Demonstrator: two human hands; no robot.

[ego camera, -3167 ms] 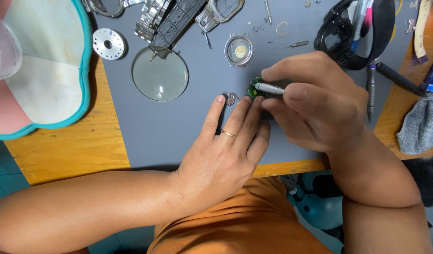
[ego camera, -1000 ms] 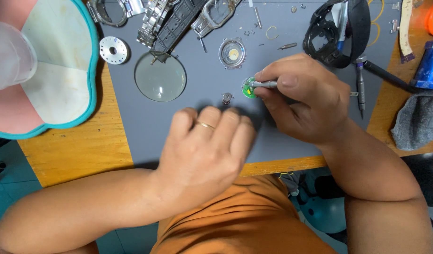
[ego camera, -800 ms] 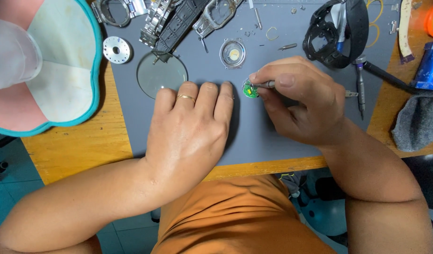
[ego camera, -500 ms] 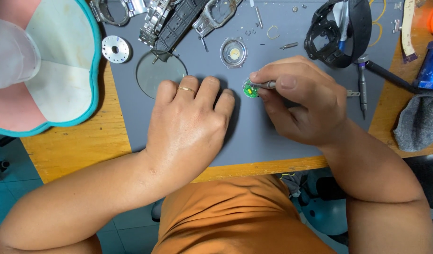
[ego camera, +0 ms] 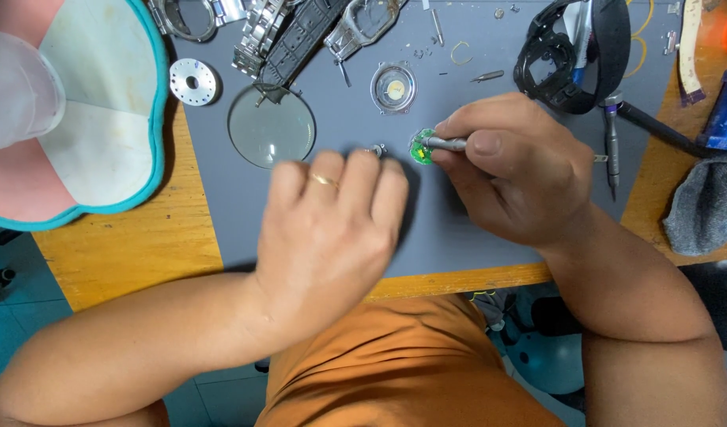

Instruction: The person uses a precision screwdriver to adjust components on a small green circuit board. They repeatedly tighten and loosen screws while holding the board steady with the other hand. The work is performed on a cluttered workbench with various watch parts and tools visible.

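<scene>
- The grey work mat (ego camera: 458, 237) covers the middle of a wooden bench (ego camera: 126, 253); every place below is told from this mat.
- The right hand (ego camera: 509, 170) rests on the mat's right half, thumb and fingers pinched closed round a slim metal tool (ego camera: 445, 144).
- The tool points left, and its tip touches a small green circuit board (ego camera: 421, 147) lying flat near the mat's centre.
- The left hand (ego camera: 332, 229) is over the mat's lower middle, palm down, fingers extended and close together; it grips nothing. It is blurred, so I cannot tell whether it rests on the mat or hovers just above.
- The left hand wears a gold ring (ego camera: 325, 180).
- A tiny metal part (ego camera: 376, 149) lies on the mat just beyond the left fingertips and just left of the green board.
- A round magnifying lens (ego camera: 271, 125) lies on the mat's upper left part, above the left hand.
- A round watch case (ego camera: 393, 88) with a pale centre sits on the mat above the green board.
- Metal watch bracelets and a dark strap (ego camera: 300, 35) lie along the mat's top edge.
- A perforated metal disc (ego camera: 192, 81) sits at the mat's upper left corner.
- A black watch body with strap (ego camera: 565, 55) lies at the mat's upper right.
- A grey cloth (ego camera: 703, 209) lies off the mat's right edge, on the bench.
- A teal-rimmed tray (ego camera: 154, 142) lies off the mat's left edge.
</scene>
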